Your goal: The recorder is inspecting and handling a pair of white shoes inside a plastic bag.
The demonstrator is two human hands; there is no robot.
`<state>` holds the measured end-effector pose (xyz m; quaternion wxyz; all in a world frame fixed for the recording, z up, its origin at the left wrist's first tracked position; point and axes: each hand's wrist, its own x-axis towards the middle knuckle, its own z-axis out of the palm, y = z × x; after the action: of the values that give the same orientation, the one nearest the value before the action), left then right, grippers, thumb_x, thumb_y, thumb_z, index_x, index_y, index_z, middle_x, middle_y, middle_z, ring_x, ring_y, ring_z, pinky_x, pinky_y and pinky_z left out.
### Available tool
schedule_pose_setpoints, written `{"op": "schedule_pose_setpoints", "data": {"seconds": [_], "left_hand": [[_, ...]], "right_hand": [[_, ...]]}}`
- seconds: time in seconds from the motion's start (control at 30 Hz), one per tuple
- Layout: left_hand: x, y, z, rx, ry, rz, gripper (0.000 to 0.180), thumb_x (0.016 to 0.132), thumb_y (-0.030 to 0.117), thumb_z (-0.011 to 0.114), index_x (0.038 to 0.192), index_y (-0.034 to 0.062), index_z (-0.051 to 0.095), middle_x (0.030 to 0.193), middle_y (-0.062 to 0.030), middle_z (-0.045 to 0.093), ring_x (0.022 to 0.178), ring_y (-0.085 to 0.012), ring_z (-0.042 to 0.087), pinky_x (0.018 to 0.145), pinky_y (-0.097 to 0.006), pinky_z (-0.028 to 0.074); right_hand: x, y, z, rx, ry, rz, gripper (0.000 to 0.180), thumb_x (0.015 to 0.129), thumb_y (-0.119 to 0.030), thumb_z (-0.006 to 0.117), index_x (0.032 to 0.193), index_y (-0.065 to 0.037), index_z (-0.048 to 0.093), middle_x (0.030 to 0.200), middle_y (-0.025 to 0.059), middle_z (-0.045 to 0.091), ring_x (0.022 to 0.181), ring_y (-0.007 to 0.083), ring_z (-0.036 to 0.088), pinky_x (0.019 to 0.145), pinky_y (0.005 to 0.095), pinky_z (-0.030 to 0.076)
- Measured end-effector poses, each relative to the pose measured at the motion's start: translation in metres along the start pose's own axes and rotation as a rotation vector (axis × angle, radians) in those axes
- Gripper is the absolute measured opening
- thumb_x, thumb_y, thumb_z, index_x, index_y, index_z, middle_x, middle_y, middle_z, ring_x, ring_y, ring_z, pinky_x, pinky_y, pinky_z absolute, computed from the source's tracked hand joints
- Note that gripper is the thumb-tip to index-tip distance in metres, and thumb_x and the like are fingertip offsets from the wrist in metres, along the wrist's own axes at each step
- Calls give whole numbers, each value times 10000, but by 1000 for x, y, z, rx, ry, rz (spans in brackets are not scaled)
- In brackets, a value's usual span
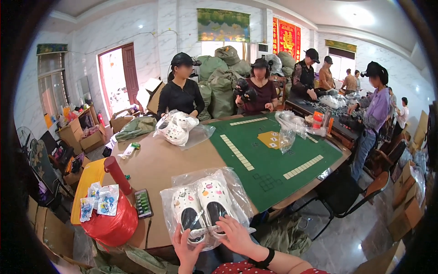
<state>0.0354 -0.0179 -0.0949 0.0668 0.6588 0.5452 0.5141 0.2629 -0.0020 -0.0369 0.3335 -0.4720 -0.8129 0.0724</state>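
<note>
A clear plastic bag (242, 194) lies at the table's front edge in front of me. Inside is a pair of white clogs (216, 195) with coloured prints and black insoles, heels toward me. My left hand (186, 249) grips the bag's near left corner, its fingers bent against the film beside one heel. Curved over the near right part is my right hand (235, 235), its fingers on the film at the other heel and its thumb hidden. Across the table, another person's hands are at a bag of white clogs (177, 128).
Left of the bag lie a phone (143, 203), a red roll of plastic twine (112, 223) with small packets (108, 199) on it, and a dark red cylinder (117, 176). A green game mat (269, 160) covers the right side. A black chair (342, 196) stands there; several people work beyond.
</note>
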Motion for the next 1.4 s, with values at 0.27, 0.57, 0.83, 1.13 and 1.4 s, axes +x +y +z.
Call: {"op": "schedule_pose_setpoints", "data": {"seconds": [0.27,0.57,0.83,1.13,1.4], "left_hand": [[-3,-9,1,-15,-35,-10,798,723,457,881,1357,89,566,1555,-192,372,1393,-367,389,1109,-473,372],[-10,-11,13,-124,65,51,792,758,382,854,1405,88,505,1577,-235,336,1391,-422,395,1127,-489,349],[-19,-22,12,-170,54,72,740,836,374,799,1432,74,479,1586,-274,297,1418,-434,374,1138,-497,345],[-16,-19,12,-213,25,43,731,828,283,776,1443,54,453,1602,-253,292,1462,-406,321,1171,-478,279],[-16,-18,12,-206,42,36,743,822,315,821,1435,72,478,1591,-269,289,1424,-429,376,1142,-486,351]], "right_hand": [[1,2,0,14,-6,-2,723,757,-184,785,1407,-112,478,1466,123,489,1376,362,443,1087,468,427],[3,2,-3,30,-10,-3,681,783,-170,735,1405,-87,472,1463,136,484,1388,361,429,1094,468,420],[-1,5,4,56,6,-26,695,784,-187,750,1413,-98,469,1469,136,478,1387,367,427,1103,482,409],[1,5,4,37,4,6,701,757,-201,791,1390,-120,501,1461,122,492,1380,357,441,1104,465,418],[1,3,1,38,1,-7,690,794,-177,732,1423,-111,456,1474,129,472,1393,354,423,1079,480,428]]}}
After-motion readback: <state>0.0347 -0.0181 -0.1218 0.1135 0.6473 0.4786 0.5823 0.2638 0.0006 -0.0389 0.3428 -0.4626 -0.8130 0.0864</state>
